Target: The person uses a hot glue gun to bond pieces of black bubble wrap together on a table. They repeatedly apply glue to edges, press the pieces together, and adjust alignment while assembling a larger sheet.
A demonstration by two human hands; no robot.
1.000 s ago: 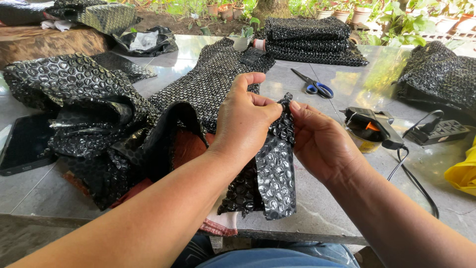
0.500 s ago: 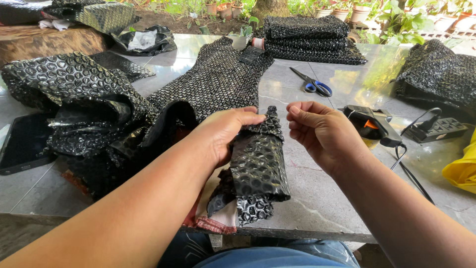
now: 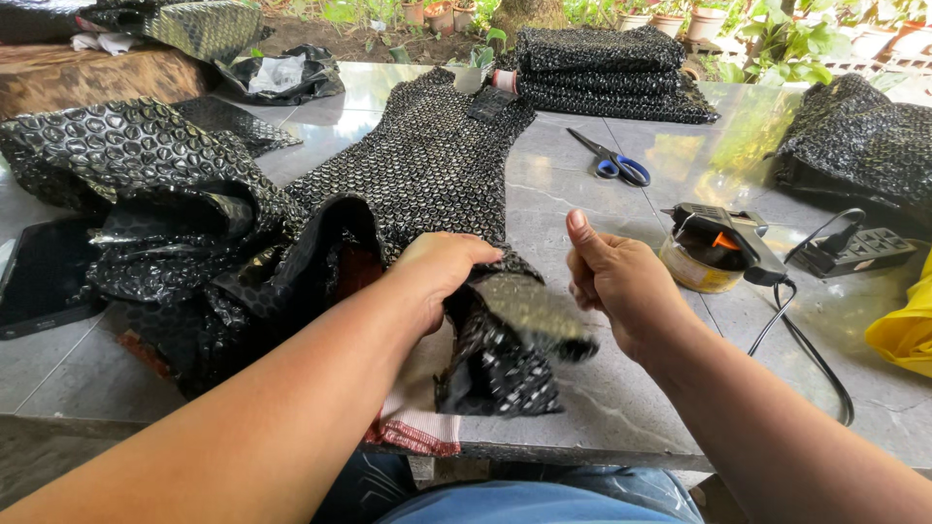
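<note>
We see the left hand (image 3: 442, 277) pressing down on a folded piece of black bubble wrap (image 3: 510, 354) at the near edge of the stone table (image 3: 621, 408), its fingers curled over the fold and gripping it. The piece hangs partly over the table edge, and its top flap is blurred, so we cannot tell exactly how it is folded. Just to the right, apart from the wrap, the right hand (image 3: 621, 281) is closed in a loose fist with the thumb raised; it seems to hold nothing, though something thin pinched in it would not show.

Under the left forearm lies a red and white cloth (image 3: 417, 427), poking out at the table edge. A long strip of the same wrap (image 3: 427, 155) runs away from the hands toward the far side. To the left sits a crumpled heap of wrap (image 3: 146, 194) beside a dark tablet (image 3: 44, 281). To the right of the right hand a glue gun (image 3: 723, 233) rests on a small tin (image 3: 689, 267), its cord trailing toward a power strip (image 3: 854, 252). Farther off lie blue-handled scissors (image 3: 612, 160) and a folded stack of wrap (image 3: 607, 63).
</note>
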